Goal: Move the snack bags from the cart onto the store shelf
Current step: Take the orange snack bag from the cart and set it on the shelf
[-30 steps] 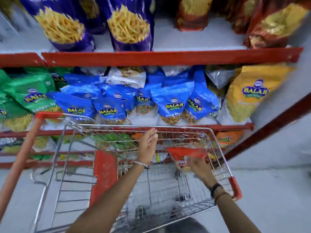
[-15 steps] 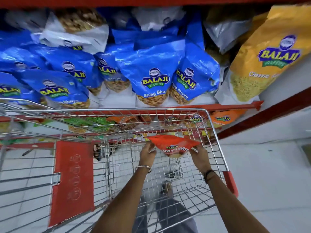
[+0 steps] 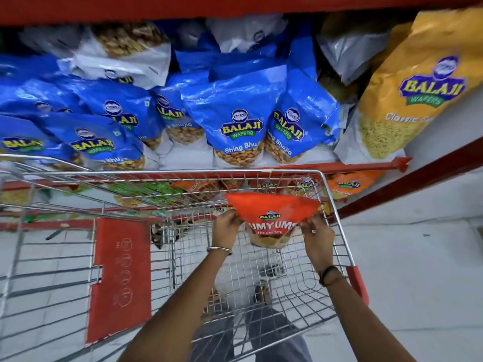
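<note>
Head view: inside a wire cart [image 3: 337, 212], the left hand [image 3: 226, 226] and right hand [image 3: 315, 235] pinch opposite edges of an orange snack bag [image 3: 271, 212] held between them. It looks light, soft and crinkly, probably slippery; the edges suit gripping. The shelf [image 3: 313, 167] lies beyond both hands.

Head-worn view, facing steeply down, close over cart [image 3: 337, 212]

Shop: stocked shelf [image 3: 326, 165], cart [image 3: 183, 173]
</note>
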